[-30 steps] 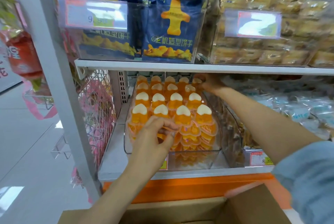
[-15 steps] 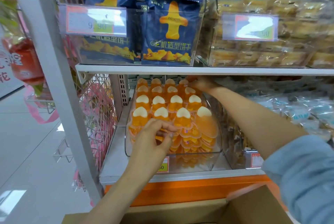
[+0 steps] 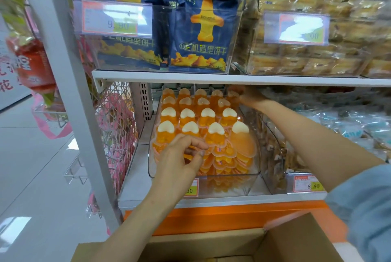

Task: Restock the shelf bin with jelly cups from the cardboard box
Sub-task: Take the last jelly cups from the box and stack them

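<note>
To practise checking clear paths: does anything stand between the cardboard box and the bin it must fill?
Nothing visible does: the bin is open on top, just above the cardboard box. Only the upper shelf hangs over the back jelly cups.

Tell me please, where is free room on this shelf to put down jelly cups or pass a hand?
Free: the bare shelf strip left of the bin, up to the post; a wedge in front, between this bin and the next bin. Crowded: jelly cups fill the bin, left hand at its front, right hand at its back corner.
</note>
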`<state>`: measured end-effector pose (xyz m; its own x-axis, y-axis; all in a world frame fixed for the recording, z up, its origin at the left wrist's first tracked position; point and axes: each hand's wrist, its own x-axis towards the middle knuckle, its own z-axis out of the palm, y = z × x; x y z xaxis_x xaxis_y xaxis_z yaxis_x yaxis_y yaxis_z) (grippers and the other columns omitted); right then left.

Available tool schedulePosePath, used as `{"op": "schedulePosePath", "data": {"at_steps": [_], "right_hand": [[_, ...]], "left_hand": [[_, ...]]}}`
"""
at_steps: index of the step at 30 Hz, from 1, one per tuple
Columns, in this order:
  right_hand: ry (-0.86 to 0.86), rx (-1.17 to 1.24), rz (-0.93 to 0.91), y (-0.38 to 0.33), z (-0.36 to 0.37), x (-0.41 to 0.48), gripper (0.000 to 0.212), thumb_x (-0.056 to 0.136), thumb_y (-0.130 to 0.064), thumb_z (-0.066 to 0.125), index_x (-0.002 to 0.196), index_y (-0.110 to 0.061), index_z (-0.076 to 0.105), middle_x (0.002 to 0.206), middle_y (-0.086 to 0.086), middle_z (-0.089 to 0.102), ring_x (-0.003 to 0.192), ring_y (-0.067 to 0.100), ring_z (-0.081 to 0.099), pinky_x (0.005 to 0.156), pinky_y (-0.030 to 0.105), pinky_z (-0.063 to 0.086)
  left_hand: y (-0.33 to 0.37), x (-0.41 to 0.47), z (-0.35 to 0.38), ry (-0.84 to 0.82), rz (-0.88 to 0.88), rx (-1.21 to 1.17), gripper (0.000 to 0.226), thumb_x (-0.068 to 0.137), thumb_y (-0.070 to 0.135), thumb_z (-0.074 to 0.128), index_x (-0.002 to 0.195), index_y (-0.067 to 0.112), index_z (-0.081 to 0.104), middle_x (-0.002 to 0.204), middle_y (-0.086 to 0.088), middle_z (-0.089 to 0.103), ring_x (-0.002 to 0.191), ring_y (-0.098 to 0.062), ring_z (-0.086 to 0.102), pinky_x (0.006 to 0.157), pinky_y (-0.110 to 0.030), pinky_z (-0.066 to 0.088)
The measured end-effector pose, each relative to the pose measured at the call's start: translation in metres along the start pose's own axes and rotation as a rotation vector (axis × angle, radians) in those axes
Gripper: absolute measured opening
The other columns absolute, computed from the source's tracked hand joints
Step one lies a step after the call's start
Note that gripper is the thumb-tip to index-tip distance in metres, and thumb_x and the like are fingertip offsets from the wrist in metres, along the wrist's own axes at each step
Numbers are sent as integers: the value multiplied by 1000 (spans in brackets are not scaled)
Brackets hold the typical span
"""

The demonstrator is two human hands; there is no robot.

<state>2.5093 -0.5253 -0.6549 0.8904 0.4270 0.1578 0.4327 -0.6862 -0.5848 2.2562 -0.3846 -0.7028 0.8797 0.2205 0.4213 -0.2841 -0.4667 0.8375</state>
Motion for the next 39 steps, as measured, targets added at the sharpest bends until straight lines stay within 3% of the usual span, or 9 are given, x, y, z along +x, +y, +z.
{"op": "schedulePosePath", "data": {"at_steps": [3, 8, 10, 13, 17, 20, 23, 29, 39], "right_hand": [[46, 14, 13, 2, 5, -2, 43, 89, -15, 64, 129, -8, 53, 136, 11, 52, 125, 27, 48, 99, 30, 38], [192, 87, 40, -3, 5, -10, 24, 91, -22, 60, 114, -15, 63, 123, 5, 60, 113, 23, 55, 92, 27, 41], [148, 114, -3, -3, 3, -17, 24, 86, -25, 67, 109, -19, 67, 117, 2, 62, 108, 19, 57, 94, 28, 45], [24, -44, -34, -3, 6, -24, 25, 82, -32, 70, 104, -20, 70, 109, 0, 66, 101, 18, 61, 94, 30, 48], [38, -171, 14, -9, 10, -24, 25, 84, -35, 67, 98, -16, 72, 103, 3, 68, 96, 20, 62, 90, 31, 49], [33, -134, 64, -11, 12, -20, 25, 81, -35, 69, 90, -12, 70, 96, 5, 68, 91, 21, 62, 86, 32, 50], [17, -43, 113, -10, 12, -19, 17, 80, -34, 72, 78, -18, 64, 90, 3, 64, 91, 22, 61, 85, 33, 50], [55, 8, 100, -11, -1, -23, 36, 79, -40, 71, 105, -16, 68, 109, 1, 65, 101, 19, 60, 91, 30, 47], [31, -17, 208, -27, 12, -18, 59, 70, -52, 75, 113, -14, 62, 115, 1, 64, 102, 20, 62, 86, 31, 52]], "left_hand": [[2, -1, 1, -4, 1, -4, 29, 85, 3, 62, 79, 31, 61, 98, 8, 62, 86, 0, 56, 71, -7, 44], [3, -1, 0, -11, -11, -14, 26, 85, 4, 62, 80, 29, 62, 100, 7, 62, 87, 1, 56, 72, -7, 44], [3, -1, -1, -11, -10, -6, 27, 85, 4, 62, 80, 30, 62, 100, 7, 62, 87, 1, 56, 72, -7, 44], [4, -2, 0, -9, -7, -5, 27, 85, 3, 62, 80, 30, 62, 99, 7, 62, 88, -1, 57, 74, -9, 45], [4, -2, 1, -4, -14, 1, 29, 85, 5, 62, 79, 32, 61, 99, 7, 62, 88, -3, 58, 74, -11, 46], [3, -2, 1, -6, -14, 1, 28, 85, 5, 62, 79, 32, 61, 99, 7, 62, 89, -5, 58, 72, -10, 46], [3, -2, 1, -5, -15, -11, 29, 85, 3, 62, 79, 31, 62, 99, 7, 62, 90, -7, 59, 72, -12, 47], [1, -1, 1, 0, -15, -1, 29, 85, 4, 62, 79, 32, 61, 99, 7, 62, 89, -5, 58, 73, -14, 47], [2, -2, 3, 4, -14, 22, 31, 85, 4, 61, 78, 33, 60, 98, 8, 62, 87, -4, 58, 72, -12, 48]]}}
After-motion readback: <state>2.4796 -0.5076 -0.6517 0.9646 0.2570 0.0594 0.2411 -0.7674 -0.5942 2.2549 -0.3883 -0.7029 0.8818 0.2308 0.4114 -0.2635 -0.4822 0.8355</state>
